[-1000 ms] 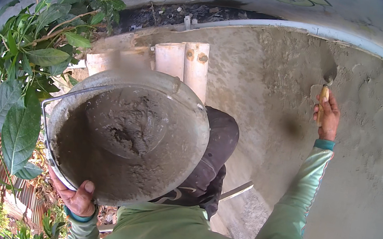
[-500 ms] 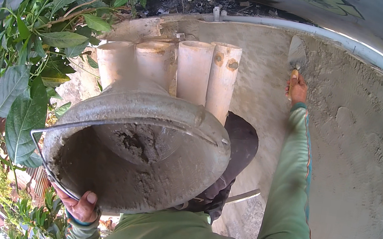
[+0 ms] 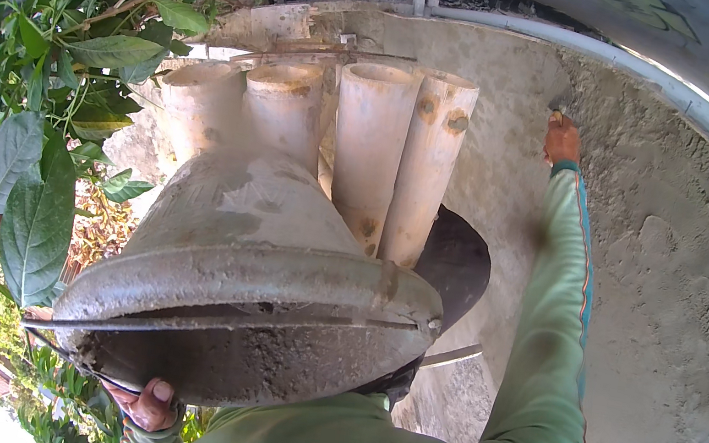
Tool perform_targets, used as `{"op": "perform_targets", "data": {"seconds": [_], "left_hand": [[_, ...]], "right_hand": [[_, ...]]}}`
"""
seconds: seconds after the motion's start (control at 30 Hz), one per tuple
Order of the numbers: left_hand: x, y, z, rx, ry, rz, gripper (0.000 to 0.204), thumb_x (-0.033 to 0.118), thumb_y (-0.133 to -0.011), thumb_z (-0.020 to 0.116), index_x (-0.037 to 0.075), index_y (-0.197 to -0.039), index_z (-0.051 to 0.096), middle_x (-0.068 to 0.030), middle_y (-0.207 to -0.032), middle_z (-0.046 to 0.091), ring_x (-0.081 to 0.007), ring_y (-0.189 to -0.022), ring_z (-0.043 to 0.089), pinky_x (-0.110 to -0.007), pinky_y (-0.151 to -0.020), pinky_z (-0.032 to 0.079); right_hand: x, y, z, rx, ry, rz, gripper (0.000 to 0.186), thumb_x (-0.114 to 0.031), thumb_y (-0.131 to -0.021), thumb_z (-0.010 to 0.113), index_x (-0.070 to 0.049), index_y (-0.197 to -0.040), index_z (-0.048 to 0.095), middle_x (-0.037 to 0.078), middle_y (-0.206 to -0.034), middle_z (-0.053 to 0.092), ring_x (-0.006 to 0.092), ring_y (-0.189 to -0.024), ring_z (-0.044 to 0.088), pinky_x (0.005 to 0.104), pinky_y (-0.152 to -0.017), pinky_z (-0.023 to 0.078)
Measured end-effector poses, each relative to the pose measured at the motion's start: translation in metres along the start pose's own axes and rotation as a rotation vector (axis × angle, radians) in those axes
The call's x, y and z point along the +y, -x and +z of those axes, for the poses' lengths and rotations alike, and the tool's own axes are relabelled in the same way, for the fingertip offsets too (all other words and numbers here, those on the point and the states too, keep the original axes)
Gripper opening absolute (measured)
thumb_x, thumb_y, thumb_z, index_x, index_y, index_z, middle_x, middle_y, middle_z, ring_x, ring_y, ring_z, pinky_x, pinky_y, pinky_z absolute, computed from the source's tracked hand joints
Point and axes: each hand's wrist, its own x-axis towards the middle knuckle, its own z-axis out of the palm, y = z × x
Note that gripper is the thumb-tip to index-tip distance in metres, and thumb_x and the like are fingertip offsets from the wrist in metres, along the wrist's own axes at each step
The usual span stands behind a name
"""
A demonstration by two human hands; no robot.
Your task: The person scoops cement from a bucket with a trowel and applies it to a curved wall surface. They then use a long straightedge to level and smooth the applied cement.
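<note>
While grey mortar covers the broad surface point(image 3: 667, 299) on the right, roughly textured in its upper part and smoother lower down, a leafy plant point(image 3: 34, 236) fills the left side with large green leaves. Between them, the bucket point(image 3: 256, 201) lies tipped over the person's lap, its wide mouth turned toward the body and its narrower base pointing away. Mortar point(image 3: 276, 367) coats the inside. Just beyond the bucket, four pale bamboo poles point(image 3: 368, 145) lie side by side, with brown stains near their ends. A pale pipe point(image 3: 533, 30) curves along the far edge of the surface. Across the bucket's mouth runs a thin wire handle point(image 3: 217, 325). At the lower left, the left hand point(image 3: 149, 404) grips the bucket's rim, thumb over the edge. Well apart from it, the right hand point(image 3: 562, 143) reaches far forward, its fingers closed around a trowel point(image 3: 561, 102). Little of the blade shows; whether it touches the surface, I cannot tell.
</note>
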Motion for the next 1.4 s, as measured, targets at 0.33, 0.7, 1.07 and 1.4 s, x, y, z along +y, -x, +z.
{"op": "perform_targets", "data": {"seconds": [0.33, 0.7, 1.07, 1.4], "left_hand": [[0.010, -0.016, 0.008, -0.212, 0.132, 0.194, 0.016, 0.012, -0.095, 0.063, 0.004, -0.106, 0.054, -0.0395, -0.146, 0.038, -0.0565, -0.123, 0.054, -0.062, -0.094, 0.052], [-0.012, -0.011, -0.001, 0.003, 0.026, 0.244, 0.041, 0.012, -0.088, 0.070, 0.005, -0.123, 0.048, -0.0252, -0.134, 0.054, -0.0409, -0.109, 0.060, -0.053, -0.090, 0.049], [-0.028, -0.015, -0.009, 0.056, 0.027, 0.278, 0.018, 0.016, -0.092, 0.074, 0.007, -0.102, 0.062, -0.0325, -0.130, 0.060, -0.0493, -0.103, 0.066, -0.056, -0.084, 0.055], [0.006, -0.017, 0.000, 0.150, -0.038, 0.163, 0.022, 0.009, -0.085, 0.077, 0.008, -0.106, 0.068, -0.0305, -0.140, 0.056, -0.0441, -0.116, 0.062, -0.049, -0.102, 0.048]], "right_hand": [[0.021, -0.051, 0.011, -0.306, -0.073, 0.477, 0.037, -0.034, -0.101, 0.053, -0.002, -0.116, 0.063, 0.017, -0.075, 0.066, 0.0280, -0.056, 0.066, 0.0439, -0.046, 0.050], [0.017, -0.005, -0.038, -0.248, -0.305, 0.308, 0.029, -0.037, -0.101, 0.057, -0.008, -0.098, 0.060, 0.006, -0.068, 0.054, 0.0204, -0.052, 0.052, 0.0401, -0.044, 0.042], [0.184, 0.018, -0.039, -0.092, 0.784, -0.296, 0.042, -0.039, -0.103, 0.047, -0.003, -0.115, 0.063, 0.021, -0.085, 0.070, 0.0358, -0.075, 0.071, 0.0470, -0.064, 0.058], [0.042, 0.040, -0.083, -0.321, -0.040, 0.301, 0.029, -0.037, -0.104, 0.048, -0.009, -0.101, 0.057, 0.010, -0.064, 0.052, 0.0229, -0.043, 0.045, 0.0428, -0.038, 0.037]]}}
